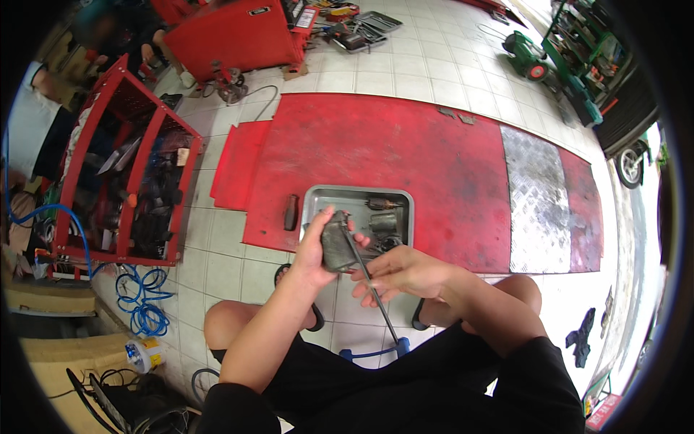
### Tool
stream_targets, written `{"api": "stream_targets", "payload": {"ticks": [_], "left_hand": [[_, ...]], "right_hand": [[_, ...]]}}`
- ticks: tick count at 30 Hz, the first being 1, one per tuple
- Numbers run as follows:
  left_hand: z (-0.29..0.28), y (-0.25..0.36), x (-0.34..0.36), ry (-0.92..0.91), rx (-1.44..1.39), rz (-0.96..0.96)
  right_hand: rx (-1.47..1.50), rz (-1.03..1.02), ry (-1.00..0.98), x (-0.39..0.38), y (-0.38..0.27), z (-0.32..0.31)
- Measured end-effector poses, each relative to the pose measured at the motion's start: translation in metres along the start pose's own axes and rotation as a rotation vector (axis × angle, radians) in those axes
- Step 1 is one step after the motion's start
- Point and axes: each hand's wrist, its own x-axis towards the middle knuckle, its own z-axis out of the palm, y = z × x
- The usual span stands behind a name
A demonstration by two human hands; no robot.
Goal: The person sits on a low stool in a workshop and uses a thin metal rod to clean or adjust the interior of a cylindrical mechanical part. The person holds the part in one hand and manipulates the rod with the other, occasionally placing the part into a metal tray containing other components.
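My left hand (312, 252) is closed around a dark grey, worn metal part (337, 244) with a rounded block shape. A T-handle wrench (382, 309) with a long dark shaft and a blue crossbar slants from the part down toward my lap. Its upper end meets the part's edge; how it seats there is hidden. The fingers of my right hand (416, 275) are around the middle of the shaft. Just beyond my hands a metal tray (359, 191) holds several greasy metal parts, including a cylindrical one (383, 223). A dark-handled tool (291, 212) lies left of the tray.
The tray rests on a red lift platform (390, 145) with a silver tread plate (536, 195). Left stand a red tool cart (129, 195) and a coiled blue hose (144, 307). A red cabinet (235, 40) is farther off. Another person (36, 119) is at far left.
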Motion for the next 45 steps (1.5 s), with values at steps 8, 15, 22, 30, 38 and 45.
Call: {"api": "stream_targets", "payload": {"ticks": [8,15,22,30,38,45], "left_hand": [[-0.003,-0.008,0.007,0.014,-0.026,-0.03],[-0.009,-0.006,0.004,0.001,-0.035,-0.035],[-0.002,-0.008,0.004,0.037,-0.007,-0.031],[-0.006,-0.009,0.007,0.029,-0.025,-0.029],[-0.006,-0.008,0.006,0.046,-0.023,-0.059],[-0.002,-0.008,0.004,0.065,-0.001,-0.04]], "right_hand": [[-0.188,0.002,0.067,-0.003,0.003,-0.008],[0.099,0.064,-0.027,-0.004,-0.009,0.006],[-0.186,0.037,-0.006,0.0,0.007,-0.019],[0.017,0.046,-0.031,-0.008,-0.01,0.006],[-0.052,0.007,-0.032,0.001,0.008,-0.015],[-0.06,0.033,-0.057,-0.003,-0.004,0.0]]}}
